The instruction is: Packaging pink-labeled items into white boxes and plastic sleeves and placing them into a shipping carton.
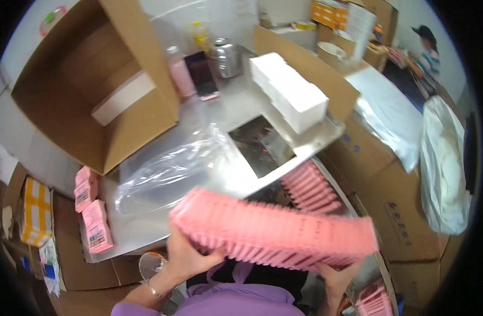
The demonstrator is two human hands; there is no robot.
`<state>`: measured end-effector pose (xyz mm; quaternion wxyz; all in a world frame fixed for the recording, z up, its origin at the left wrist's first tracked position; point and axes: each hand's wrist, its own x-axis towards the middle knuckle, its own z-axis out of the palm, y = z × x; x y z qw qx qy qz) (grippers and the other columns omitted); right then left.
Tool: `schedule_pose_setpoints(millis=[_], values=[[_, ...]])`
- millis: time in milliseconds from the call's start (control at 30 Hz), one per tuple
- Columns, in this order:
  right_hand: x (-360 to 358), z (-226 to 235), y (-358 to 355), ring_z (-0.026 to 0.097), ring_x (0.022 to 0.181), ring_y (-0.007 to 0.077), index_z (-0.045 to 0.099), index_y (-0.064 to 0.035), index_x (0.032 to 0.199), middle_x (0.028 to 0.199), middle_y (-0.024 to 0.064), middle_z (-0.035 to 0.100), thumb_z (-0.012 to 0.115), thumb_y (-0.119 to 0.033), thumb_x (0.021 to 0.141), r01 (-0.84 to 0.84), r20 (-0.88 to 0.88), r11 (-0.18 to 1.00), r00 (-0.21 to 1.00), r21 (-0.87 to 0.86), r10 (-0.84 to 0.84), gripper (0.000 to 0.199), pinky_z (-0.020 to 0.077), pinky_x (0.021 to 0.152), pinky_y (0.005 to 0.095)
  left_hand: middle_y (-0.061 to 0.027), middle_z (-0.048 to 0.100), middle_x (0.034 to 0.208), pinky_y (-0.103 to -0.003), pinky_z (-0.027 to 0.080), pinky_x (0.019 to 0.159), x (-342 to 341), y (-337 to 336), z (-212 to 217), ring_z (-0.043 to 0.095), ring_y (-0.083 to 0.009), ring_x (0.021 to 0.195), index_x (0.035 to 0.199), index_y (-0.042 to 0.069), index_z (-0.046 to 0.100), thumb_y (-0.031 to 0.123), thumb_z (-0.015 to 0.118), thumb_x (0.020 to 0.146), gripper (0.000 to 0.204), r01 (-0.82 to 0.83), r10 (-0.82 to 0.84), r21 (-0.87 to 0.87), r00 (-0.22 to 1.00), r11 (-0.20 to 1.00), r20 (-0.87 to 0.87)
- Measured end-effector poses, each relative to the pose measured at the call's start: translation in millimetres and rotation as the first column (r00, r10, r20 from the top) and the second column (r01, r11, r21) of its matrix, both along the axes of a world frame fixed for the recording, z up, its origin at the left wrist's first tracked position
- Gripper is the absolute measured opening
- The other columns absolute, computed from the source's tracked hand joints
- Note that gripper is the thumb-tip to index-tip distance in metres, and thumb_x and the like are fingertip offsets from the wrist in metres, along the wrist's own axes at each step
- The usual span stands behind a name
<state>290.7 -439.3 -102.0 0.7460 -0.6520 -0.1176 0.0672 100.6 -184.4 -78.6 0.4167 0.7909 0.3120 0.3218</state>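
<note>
A long row of pink packets (283, 224), pressed side by side, spans the space in front of my body. My left hand (186, 255) grips its left end, the thumb along the near side. At the other end my right hand (339, 274) holds it from below, its fingers partly hidden. The row is slightly blurred and bows a little in the middle. Beyond it, clear plastic bags (168, 171) lie on the metal table (141, 226). More pink packets (311, 187) stand in a row under the table's right edge.
An open cardboard box (94, 68) stands on its side at the back left. Pink printed packs (97, 226) lie at the table's left edge. A white stack (291, 92) sits beside a rectangular opening (260, 145). A phone (202, 76) leans near bottles. Another person (428, 60) works far right.
</note>
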Motion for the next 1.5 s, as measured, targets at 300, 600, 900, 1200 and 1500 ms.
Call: schedule_pose_setpoints(millis=[300, 600, 900, 1200, 1500], values=[[-18.4, 31.6, 208.9, 0.054, 0.120, 0.0273, 0.033, 0.0027, 0.139, 0.129, 0.0176, 0.050, 0.096, -0.022, 0.058, -0.612, 0.097, 0.741, 0.749, -0.277, 0.655, 0.107, 0.0437, 0.103, 0.0392, -0.0199, 0.046, 0.134, -0.040, 0.042, 0.105, -148.4, 60.5, 13.2, 0.051, -0.0270, 0.122, 0.143, -0.007, 0.025, 0.012, 0.083, 0.064, 0.100, -0.557, 0.567, 0.111, 0.816, 0.823, -0.110], [17.3, 47.5, 294.3, 0.064, 0.099, 0.0370, 0.055, 0.0012, 0.119, 0.106, 0.0209, 0.063, 0.084, -0.051, 0.068, -0.767, -0.108, 0.235, 0.367, -0.597, 0.924, 0.078, 0.0510, 0.087, 0.0449, -0.0217, 0.062, 0.111, -0.040, 0.052, 0.090, -163.6, 132.5, 39.5, 0.063, -0.0288, 0.100, 0.133, -0.007, 0.038, 0.017, 0.081, 0.066, 0.083, -0.552, 0.479, -0.035, 0.753, 0.833, -0.451], [44.6, 66.2, 316.2, 0.066, 0.099, 0.0178, 0.055, 0.0011, 0.128, 0.111, 0.0115, 0.068, 0.083, -0.041, 0.079, -0.817, -0.362, 0.196, 0.438, -0.543, 0.823, 0.071, 0.0529, 0.090, 0.0332, -0.0212, 0.057, 0.127, -0.037, 0.046, 0.103, -145.4, 151.8, 47.8, 0.059, -0.0260, 0.117, 0.139, -0.007, 0.034, 0.027, 0.091, 0.065, 0.099, -0.449, 0.307, -0.360, 0.870, 0.817, -0.387], [44.5, 51.0, 336.4, 0.062, 0.112, 0.0392, 0.035, 0.0064, 0.144, 0.129, 0.0288, 0.055, 0.064, -0.045, 0.093, -0.341, -0.095, 0.131, 0.573, -0.931, 0.814, 0.078, 0.0497, 0.097, 0.0416, -0.0345, 0.041, 0.145, -0.042, 0.035, 0.114, -146.4, 161.9, 30.4, 0.044, -0.0396, 0.137, 0.149, -0.014, 0.015, 0.034, 0.076, 0.084, 0.101, -0.389, 0.276, -0.189, 0.854, 0.902, -0.441], [10.5, 31.6, 307.9, 0.057, 0.090, 0.0479, 0.057, 0.0024, 0.108, 0.101, 0.0272, 0.057, 0.054, -0.026, 0.098, -0.179, 0.356, 0.590, 0.649, -0.787, 0.672, 0.031, 0.0472, 0.081, 0.0539, -0.0350, 0.044, 0.144, -0.043, 0.039, 0.111, -124.6, 117.6, 3.9, 0.048, -0.0443, 0.132, 0.146, -0.014, 0.033, 0.016, 0.057, 0.097, 0.062, -0.536, 0.657, 0.429, 0.725, 0.727, -0.208]])
